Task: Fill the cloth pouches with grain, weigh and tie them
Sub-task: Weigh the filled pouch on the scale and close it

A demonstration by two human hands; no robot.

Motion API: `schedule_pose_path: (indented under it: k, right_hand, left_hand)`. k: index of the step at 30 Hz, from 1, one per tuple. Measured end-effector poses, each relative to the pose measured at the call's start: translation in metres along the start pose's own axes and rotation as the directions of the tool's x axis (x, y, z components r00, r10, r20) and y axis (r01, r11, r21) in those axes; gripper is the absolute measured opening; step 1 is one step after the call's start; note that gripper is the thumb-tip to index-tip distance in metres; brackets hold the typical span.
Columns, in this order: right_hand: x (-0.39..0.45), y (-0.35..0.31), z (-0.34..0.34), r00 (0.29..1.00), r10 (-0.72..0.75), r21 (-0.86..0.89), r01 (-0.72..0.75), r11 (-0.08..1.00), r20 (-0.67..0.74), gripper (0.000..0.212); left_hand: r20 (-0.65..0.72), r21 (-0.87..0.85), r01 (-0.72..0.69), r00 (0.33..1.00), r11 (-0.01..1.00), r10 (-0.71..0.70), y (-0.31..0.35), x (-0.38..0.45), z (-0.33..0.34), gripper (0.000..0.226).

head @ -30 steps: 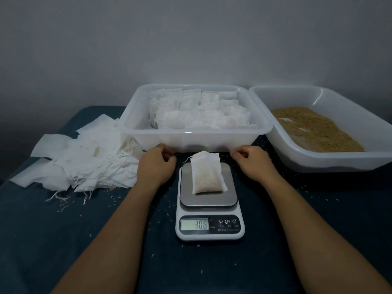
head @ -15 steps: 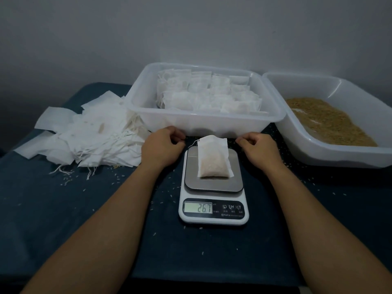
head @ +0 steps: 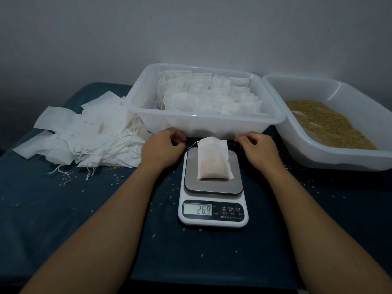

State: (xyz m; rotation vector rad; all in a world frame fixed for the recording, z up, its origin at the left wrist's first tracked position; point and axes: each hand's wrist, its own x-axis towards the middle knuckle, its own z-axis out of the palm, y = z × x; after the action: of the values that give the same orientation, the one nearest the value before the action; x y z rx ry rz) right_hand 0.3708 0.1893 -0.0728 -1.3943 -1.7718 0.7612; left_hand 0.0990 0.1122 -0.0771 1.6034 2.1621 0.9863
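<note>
Filled pouch (head: 213,159) lies on scale (head: 213,187), untied, display 26.9. Left hand (head: 162,148) and right hand (head: 257,146) flank it, fingers loosely curled, apparently holding nothing. Risk: lifting by its open mouth spills grain onto worktop (head: 63,209).

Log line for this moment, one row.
pouch on scale | display 26.9 | left hand, right hand flank it, holding nothing | untied

A plain, pale grey wall (head: 191,28) fills the upper half of the view, bare and unmarked. Below it stands a table covered in dark blue-green cloth (head: 42,219), its far left corner visible against the wall. The light is dim and cool, fading darker toward the left.
</note>
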Motion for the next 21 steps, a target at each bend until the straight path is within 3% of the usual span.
schedule_pose_path:
  k: [7,11,13,17,21]
  right_hand:
    - [-0.011,-0.021,0.001,0.992,-0.103,0.087,0.097,0.991,0.067,0.027]
    - [-0.017,-0.036,0.004,0.971,-0.189,0.096,0.176,0.980,0.147,0.042]
    - [-0.018,-0.044,0.005,0.952,-0.232,0.098,0.217,0.971,0.200,0.042]
    - [-0.017,-0.057,0.005,0.907,-0.277,0.089,0.263,0.961,0.318,0.014]
    - [-0.020,-0.071,-0.007,0.881,-0.298,0.150,0.261,0.954,0.368,0.019]
  left_hand:
    - [0.011,-0.005,0.007,1.000,1.000,-0.007,-0.001,0.000,0.000,0.013]
    - [-0.005,-0.051,0.008,1.000,0.999,-0.008,0.001,-0.001,0.000,0.014]
    - [-0.030,-0.124,0.007,1.000,0.992,-0.011,0.004,-0.002,0.001,0.016]
    - [-0.134,-0.381,-0.020,0.990,0.924,-0.034,0.020,-0.007,0.001,0.017]
    - [-0.161,-0.514,-0.078,0.987,0.855,-0.007,0.035,-0.016,-0.007,0.009]
